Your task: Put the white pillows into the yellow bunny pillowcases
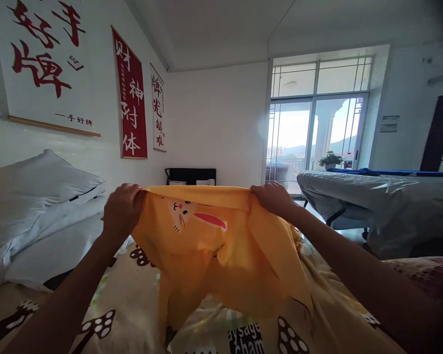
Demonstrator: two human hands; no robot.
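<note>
**Yellow garment held up over the bed**

While I watch from the head view, my left hand and right hand each have their grip clamped on the top edge of a yellow garment, stretched between them above the bed. It bears a cartoon rabbit face with a pink ear. On the bedsheet below I read "aysage" and "cham". Wall scrolls carry red and white Chinese characters. White pillows lie at left.
</note>
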